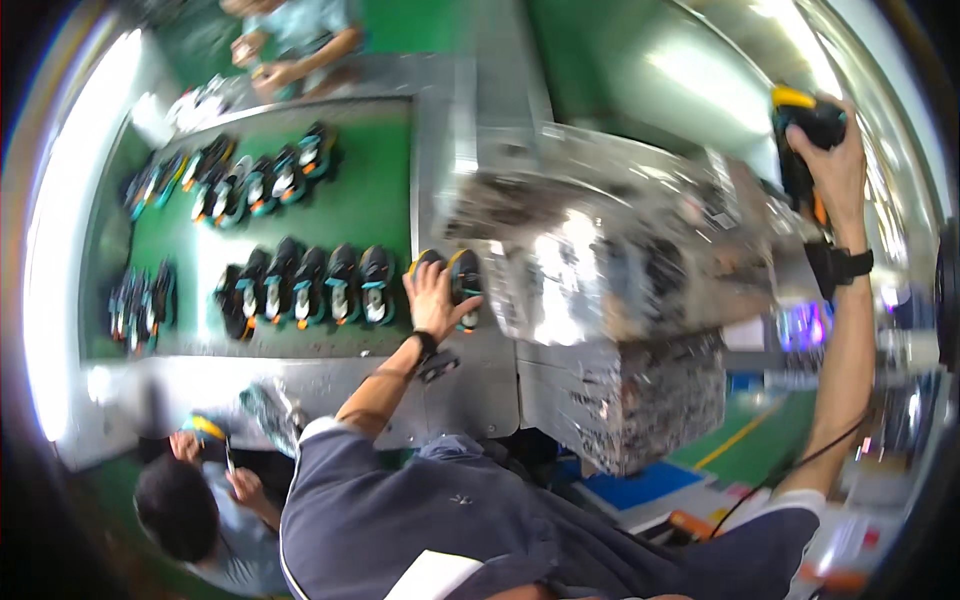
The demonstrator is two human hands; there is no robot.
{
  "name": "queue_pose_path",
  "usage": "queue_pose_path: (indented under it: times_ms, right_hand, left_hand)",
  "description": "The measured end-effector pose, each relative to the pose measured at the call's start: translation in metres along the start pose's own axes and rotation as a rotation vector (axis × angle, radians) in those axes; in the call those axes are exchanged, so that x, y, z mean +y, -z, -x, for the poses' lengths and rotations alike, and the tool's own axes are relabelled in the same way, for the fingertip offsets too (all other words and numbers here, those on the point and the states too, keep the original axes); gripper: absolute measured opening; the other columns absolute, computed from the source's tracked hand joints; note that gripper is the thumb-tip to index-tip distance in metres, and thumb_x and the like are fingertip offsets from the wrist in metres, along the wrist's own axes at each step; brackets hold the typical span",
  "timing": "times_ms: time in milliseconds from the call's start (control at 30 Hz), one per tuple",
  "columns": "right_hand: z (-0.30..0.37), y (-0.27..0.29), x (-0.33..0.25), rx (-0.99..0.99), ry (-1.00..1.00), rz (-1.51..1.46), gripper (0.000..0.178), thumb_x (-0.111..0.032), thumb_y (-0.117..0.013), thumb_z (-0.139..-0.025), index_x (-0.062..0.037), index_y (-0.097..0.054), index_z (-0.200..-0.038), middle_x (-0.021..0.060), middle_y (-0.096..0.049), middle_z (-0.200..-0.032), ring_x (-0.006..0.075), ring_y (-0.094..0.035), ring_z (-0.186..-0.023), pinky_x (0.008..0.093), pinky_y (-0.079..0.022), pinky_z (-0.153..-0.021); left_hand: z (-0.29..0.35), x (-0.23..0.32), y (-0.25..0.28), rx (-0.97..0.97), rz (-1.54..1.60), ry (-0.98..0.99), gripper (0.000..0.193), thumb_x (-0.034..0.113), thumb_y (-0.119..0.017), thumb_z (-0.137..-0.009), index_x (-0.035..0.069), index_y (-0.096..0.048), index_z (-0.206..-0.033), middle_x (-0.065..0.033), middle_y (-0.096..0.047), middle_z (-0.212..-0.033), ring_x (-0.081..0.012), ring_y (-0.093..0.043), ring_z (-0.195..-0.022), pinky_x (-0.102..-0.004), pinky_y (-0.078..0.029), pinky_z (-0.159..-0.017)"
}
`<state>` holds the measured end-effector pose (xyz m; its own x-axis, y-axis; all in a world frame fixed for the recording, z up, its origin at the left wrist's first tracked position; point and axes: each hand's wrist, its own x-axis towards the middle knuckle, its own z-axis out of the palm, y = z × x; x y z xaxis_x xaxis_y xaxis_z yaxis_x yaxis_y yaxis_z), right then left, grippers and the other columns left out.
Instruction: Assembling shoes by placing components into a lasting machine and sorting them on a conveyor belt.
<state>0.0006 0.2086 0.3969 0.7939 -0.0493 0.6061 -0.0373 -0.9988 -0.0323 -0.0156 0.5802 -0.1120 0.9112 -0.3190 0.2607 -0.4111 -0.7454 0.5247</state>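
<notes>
My left hand (432, 305), fingers spread and palm down, lies over a dark shoe (427, 258) with a yellow collar. Its thumb reaches toward a second dark shoe (465, 275) with teal edges, just to the right. Both shoes stand on the metal surface at the belt's right end. Stretched far out to the upper right, my right hand (835, 165) grips a black shoe (815, 120) with a yellow patch. Against that hand is another dark shape with an orange edge (820, 210), partly hidden by the fingers. Each wrist wears a black band.
A large shiny metal machine (620, 270), blurred, fills the space between my arms. On the green conveyor belt (370, 210) to the left, several similar shoes (310, 285) stand in rows. Co-workers sit at the lower left (190, 510) and across the belt (300, 40).
</notes>
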Motion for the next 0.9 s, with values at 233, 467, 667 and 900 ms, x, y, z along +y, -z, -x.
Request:
queue_pose_path:
  times_ms: [233,467,667,900]
  right_hand:
    - [0.196,0.17,-0.077,0.304,-0.229,-0.492,0.048,-0.02,-0.075,-0.076,0.0039,-0.06,-0.115,0.0072,-0.066,-0.105,0.0153,-0.063,-0.092,0.0314,-0.05,-0.085]
    - [0.419,0.229,-0.17,0.283,-0.852,-0.995,0.082,-0.008,-0.075,-0.066,0.0004,-0.039,-0.139,0.0081,-0.06,-0.112,0.0138,-0.058,-0.099,0.0287,-0.045,-0.09]
    - [0.582,0.265,-0.211,0.811,-1.091,-0.816,0.05,-0.017,-0.069,-0.082,0.0006,-0.054,-0.127,0.0071,-0.067,-0.103,0.0121,-0.061,-0.09,0.0264,-0.049,-0.08]
    - [0.803,0.289,-0.317,1.13,-1.461,-0.446,0.068,-0.05,-0.06,-0.09,-0.0006,-0.046,-0.134,0.0049,-0.06,-0.108,0.0097,-0.057,-0.099,0.0246,-0.049,-0.078]
  left_hand:
    - [0.061,0.151,0.139,-0.901,1.038,-0.277,0.06,0.038,-0.071,-0.085,-0.003,-0.054,-0.126,-0.0187,-0.062,-0.121,-0.0265,-0.057,-0.117,-0.0378,-0.045,-0.097]
    - [0.121,0.328,0.192,-1.223,1.568,-0.653,0.1,0.051,-0.073,-0.079,-0.002,-0.024,-0.147,-0.0183,-0.035,-0.149,-0.0298,-0.032,-0.139,-0.0397,-0.023,-0.114]
    - [0.261,0.428,0.171,-1.914,1.436,-0.349,0.054,0.03,-0.07,-0.087,0.0,-0.047,-0.126,-0.0094,-0.062,-0.112,-0.0192,-0.064,-0.097,-0.0318,-0.053,-0.082]
    - [0.473,0.492,0.186,-2.17,1.192,-0.369,0.032,0.022,-0.061,-0.095,0.002,-0.054,-0.119,-0.0041,-0.062,-0.106,-0.0112,-0.059,-0.096,-0.028,-0.048,-0.083]
